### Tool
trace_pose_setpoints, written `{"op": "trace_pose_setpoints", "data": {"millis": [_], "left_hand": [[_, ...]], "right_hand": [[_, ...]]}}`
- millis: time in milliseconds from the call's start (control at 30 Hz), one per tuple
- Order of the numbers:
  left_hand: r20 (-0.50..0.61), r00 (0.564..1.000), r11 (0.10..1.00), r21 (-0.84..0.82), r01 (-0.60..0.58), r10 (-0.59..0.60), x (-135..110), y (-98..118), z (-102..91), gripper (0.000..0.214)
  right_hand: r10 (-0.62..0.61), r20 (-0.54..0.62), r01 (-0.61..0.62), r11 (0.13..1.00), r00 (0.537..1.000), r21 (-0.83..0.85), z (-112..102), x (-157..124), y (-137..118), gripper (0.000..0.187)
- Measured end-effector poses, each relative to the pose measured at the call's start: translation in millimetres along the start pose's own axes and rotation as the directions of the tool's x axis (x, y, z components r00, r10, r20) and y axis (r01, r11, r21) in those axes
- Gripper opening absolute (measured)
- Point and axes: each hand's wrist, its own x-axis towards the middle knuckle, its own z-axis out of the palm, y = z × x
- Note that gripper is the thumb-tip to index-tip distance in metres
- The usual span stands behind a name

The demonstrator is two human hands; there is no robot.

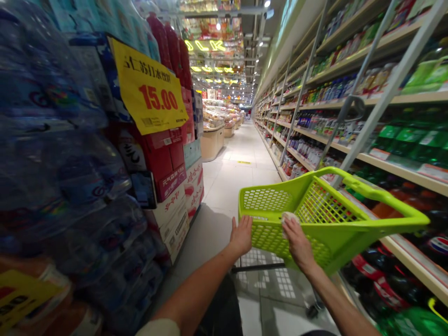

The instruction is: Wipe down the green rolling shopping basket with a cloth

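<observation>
A lime-green plastic shopping cart (pixel 353 233) stands side-on in front of me, its basket walls pierced with holes. My left hand (pixel 241 237) grips the near rim close to the cart's left corner, fingers over the edge and thumb apart. Farther right along that same rim, my right hand (pixel 297 242) is closed on a crumpled whitish cloth (pixel 290 216), which touches the rim. Part of the cloth is covered by the fingers. The cart's handle (pixel 385 193) is at the right, beside the shelves, with no hand on it.
Drink shelves (pixel 406 158) line the right side, very near the cart. Stacked water packs (pixel 70 154) and drink cartons (pixel 171 200) rise at the left, with a yellow price sign (pixel 150 88). A tiled aisle (pixel 241 154) runs ahead between them, past display bins (pixel 212 142).
</observation>
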Motion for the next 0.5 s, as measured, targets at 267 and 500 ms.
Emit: {"op": "trace_pose_setpoints", "data": {"millis": [267,500], "left_hand": [[0.0,1.0,0.999,-0.046,-0.018,0.018,-10.1,13.8,-2.1,0.072],[-0.023,0.987,0.987,-0.018,-0.159,0.158,-20.6,12.4,-3.7,0.062]], "right_hand": [[0.148,-0.061,-0.149,0.989,0.987,-0.005,-1.4,4.3,9.6,0.046],[-0.01,0.036,0.004,0.988,0.999,0.157,13.1,9.7,-25.5,0.04]]}}
